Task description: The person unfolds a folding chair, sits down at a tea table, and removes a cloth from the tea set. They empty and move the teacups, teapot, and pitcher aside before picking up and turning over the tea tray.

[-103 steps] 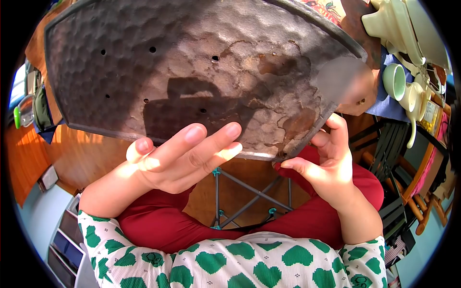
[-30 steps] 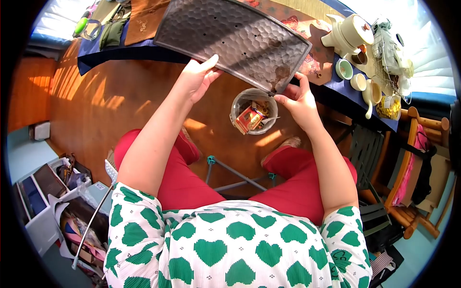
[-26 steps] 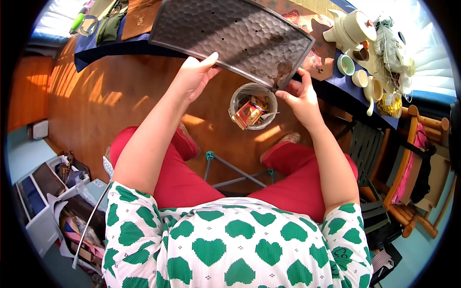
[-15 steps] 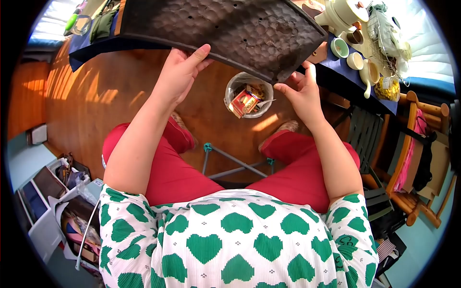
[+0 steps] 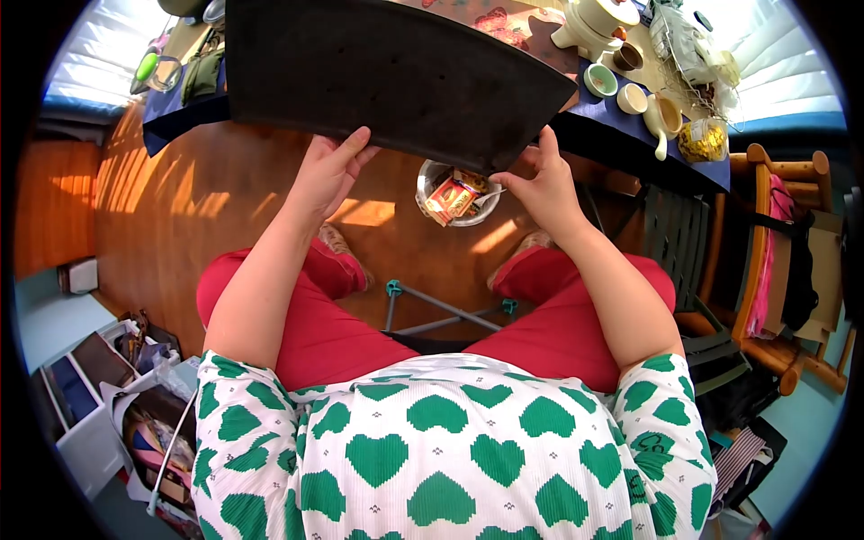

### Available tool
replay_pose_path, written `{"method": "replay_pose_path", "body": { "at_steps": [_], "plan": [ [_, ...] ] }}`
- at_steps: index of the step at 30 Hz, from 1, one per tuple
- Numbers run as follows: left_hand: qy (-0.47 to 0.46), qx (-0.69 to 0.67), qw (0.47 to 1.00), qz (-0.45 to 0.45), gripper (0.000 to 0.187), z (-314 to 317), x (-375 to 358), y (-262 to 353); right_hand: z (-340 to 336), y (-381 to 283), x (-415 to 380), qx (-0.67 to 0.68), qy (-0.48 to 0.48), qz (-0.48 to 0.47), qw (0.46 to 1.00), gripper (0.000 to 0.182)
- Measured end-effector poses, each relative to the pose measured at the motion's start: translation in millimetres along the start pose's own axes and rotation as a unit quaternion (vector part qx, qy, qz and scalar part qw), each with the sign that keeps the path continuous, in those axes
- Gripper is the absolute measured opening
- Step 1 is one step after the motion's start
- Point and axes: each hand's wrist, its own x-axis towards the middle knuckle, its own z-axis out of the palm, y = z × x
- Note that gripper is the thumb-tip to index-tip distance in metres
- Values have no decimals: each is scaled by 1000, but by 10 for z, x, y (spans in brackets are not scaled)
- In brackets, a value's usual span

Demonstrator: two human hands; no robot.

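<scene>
A large dark tray (image 5: 387, 81) with small holes is tilted up in front of me, its far part cut off by the view's upper edge. My left hand (image 5: 335, 175) pinches its near edge left of the middle, thumb on the upper face. At the near right corner my right hand (image 5: 547, 189) grips it between thumb and fingers. Below that corner, on the floor, stands a lined waste bin (image 5: 424, 189) holding a red packet (image 5: 451, 200) and other litter. The tray's underside is hidden.
On the table to the right are a white teapot (image 5: 605, 16), a green cup (image 5: 600, 80), a white cup (image 5: 632, 99), a side-handled pitcher (image 5: 664, 117) and a jar of yellow contents (image 5: 702, 141). A wooden chair (image 5: 759, 261) stands right; storage bins (image 5: 94, 450) sit left.
The tray has tilted, so its bumpy upper face now looks dark and foreshortened. Both hands keep hold of it; its right end and my right hand have shifted slightly left.
</scene>
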Motion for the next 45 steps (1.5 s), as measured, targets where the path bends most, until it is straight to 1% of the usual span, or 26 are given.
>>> {"method": "replay_pose_path", "body": {
  "at_steps": [4, 6, 9, 13, 16, 18, 21, 24, 27, 28, 30, 31, 33, 35, 38, 39, 42, 44, 45],
  "plan": [
    [-6, 7, 1000, 8, 42, 39, -18, 48, -1, 6, 6, -45, 19, 14, 999, 82],
    [2, 20, 1000, 6, 42, 58, -30, 78, -2, 18, 17, -57, 34, 18, 998, 84],
    [0, 29, 1000, 6, 41, 27, -22, 73, -26, -28, 20, -54, 30, 45, 997, 84],
    [-20, 29, 999, 5, 37, 15, -26, 98, -23, -27, 9, -83, 42, 0, 996, 85],
    [-3, 36, 999, -3, 35, -27, -17, 100, -5, 29, -4, -88, 45, -28, 995, 85],
    [-9, 32, 999, 5, 35, -35, -15, 100, -7, 45, -6, -89, 41, -44, 994, 84],
    [1, 17, 1000, 10, 34, -42, -13, 91, -48, 22, 16, -95, 14, -37, 995, 79],
    [6, 16, 1000, 3, 32, -83, -11, 78, -83, 87, 41, -52, -23, -36, 998, 65],
    [-13, 29, 999, -12, 29, -211, 30, 45, -163, 16, 75, -25, -72, 36, 996, 47],
    [-22, 35, 999, -17, 28, -265, 48, 26, -160, 90, 76, -2, -76, 17, 997, 43],
    [24, 185, 982, -41, 29, -330, 65, 10, -119, 279, 77, 43, -83, -19, 995, 35],
    [46, 258, 964, -51, 29, -333, 72, 12, -115, 323, 82, 51, -71, -35, 996, 35],
    [43, 263, 963, -39, 33, -219, -2, 59, -115, 349, 85, 67, -48, -68, 994, 35],
    [37, 252, 966, -33, 35, -156, -58, 96, -160, 317, 82, 65, -68, -58, 994, 36],
    [27, 321, 947, -19, 36, -206, -44, 162, -156, 209, 14, 82, -76, -34, 993, 35],
    [20, 306, 952, -15, 36, -232, -45, 167, -144, 170, -16, 91, -76, -25, 993, 35],
    [3, 275, 962, -2, 36, -338, -48, 164, -142, 85, -64, 52, -77, -48, 995, 32],
    [-4, 268, 963, 8, 36, -382, -49, 159, -155, 167, -75, -44, -70, -105, 991, 30],
    [17, 276, 961, -21, 34, -344, -75, 198, -162, 172, -76, -91, -66, -132, 985, 29]
  ]
}}
